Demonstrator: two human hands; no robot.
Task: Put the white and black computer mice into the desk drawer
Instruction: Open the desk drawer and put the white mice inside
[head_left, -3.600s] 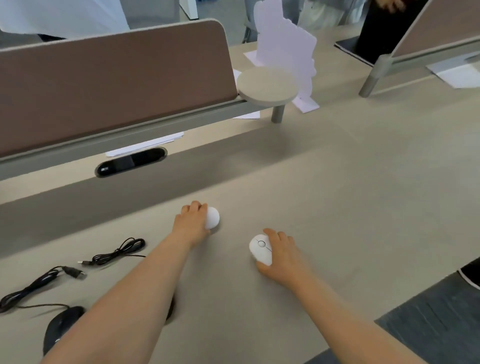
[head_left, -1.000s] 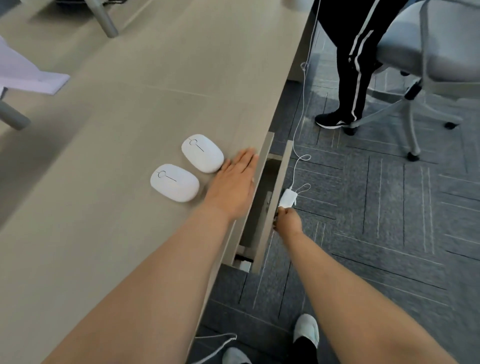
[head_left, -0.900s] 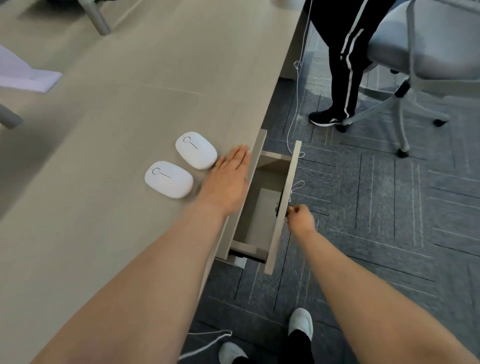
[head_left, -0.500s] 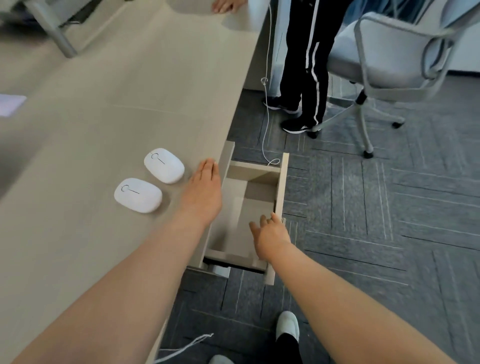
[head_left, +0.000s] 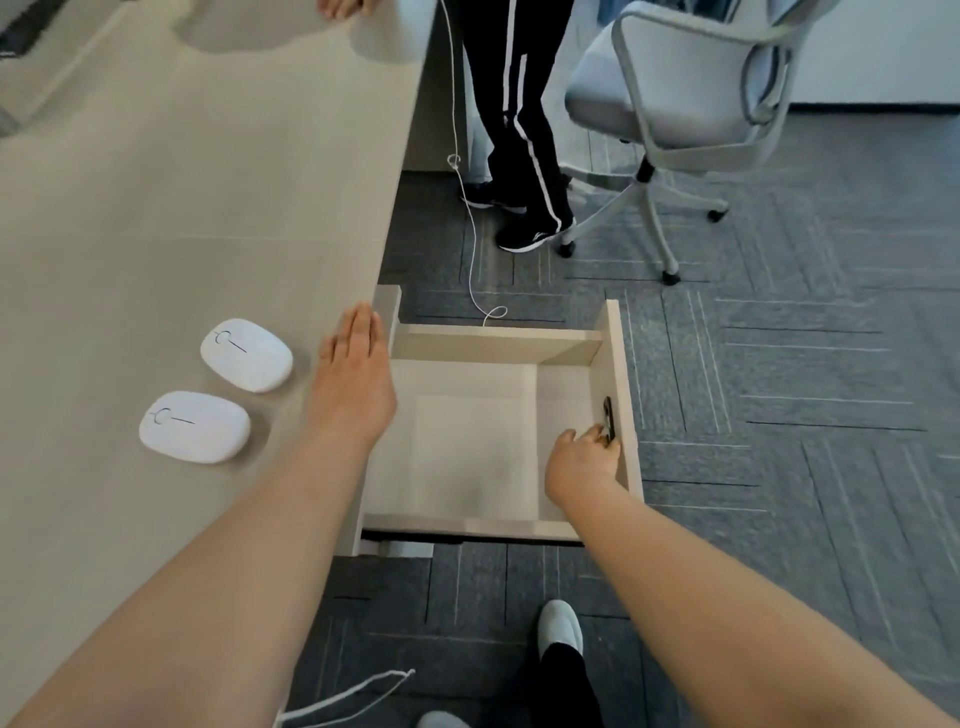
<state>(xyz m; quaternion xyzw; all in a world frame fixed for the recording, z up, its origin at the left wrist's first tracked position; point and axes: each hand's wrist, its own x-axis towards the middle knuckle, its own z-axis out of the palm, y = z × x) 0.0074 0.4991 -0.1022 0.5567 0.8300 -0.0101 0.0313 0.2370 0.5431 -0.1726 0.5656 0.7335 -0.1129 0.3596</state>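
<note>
Two white mice lie side by side on the beige desk (head_left: 156, 208): the farther white mouse (head_left: 246, 355) and the nearer white mouse (head_left: 194, 426). No black mouse is in view. My left hand (head_left: 354, 384) rests flat on the desk's edge, fingers together, just right of the mice. The desk drawer (head_left: 498, 343) stands pulled far out and its light inside is bare. My right hand (head_left: 583, 460) grips the top edge of the drawer front by the small black handle (head_left: 608, 419).
Another person in black trousers with white stripes (head_left: 524, 124) stands by the desk's far end, beside a grey office chair (head_left: 680, 98). A white cable (head_left: 470, 249) hangs down to the grey carpet. My feet show below the drawer.
The drawer has slid much farther out under my right hand's pull. My left hand stays flat on the desk edge. The mice have not moved.
</note>
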